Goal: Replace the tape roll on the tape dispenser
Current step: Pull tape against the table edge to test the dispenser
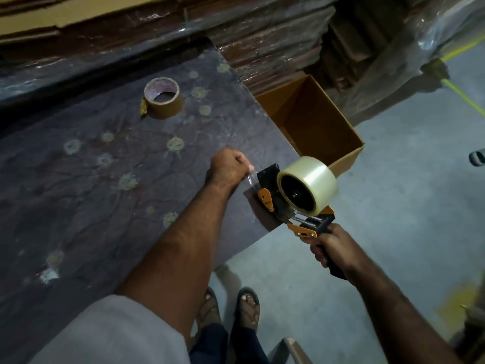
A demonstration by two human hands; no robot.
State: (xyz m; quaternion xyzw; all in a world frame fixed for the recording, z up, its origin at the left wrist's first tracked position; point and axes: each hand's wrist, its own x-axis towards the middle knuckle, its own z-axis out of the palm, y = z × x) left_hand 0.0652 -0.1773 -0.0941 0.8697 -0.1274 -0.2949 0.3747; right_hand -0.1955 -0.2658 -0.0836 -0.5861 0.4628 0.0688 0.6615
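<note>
Head view, frame centre: left hand (228, 171) pinched the thin, clingy tape end (250, 179); right hand (332, 249) clenched the rigid tape dispenser (296, 208) handle

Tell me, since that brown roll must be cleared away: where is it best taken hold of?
Probably from above. The brown tape roll lies flat on the table with its core opening up and nothing touching it, so one finger can go inside the core and the thumb on the outer wall.
</note>
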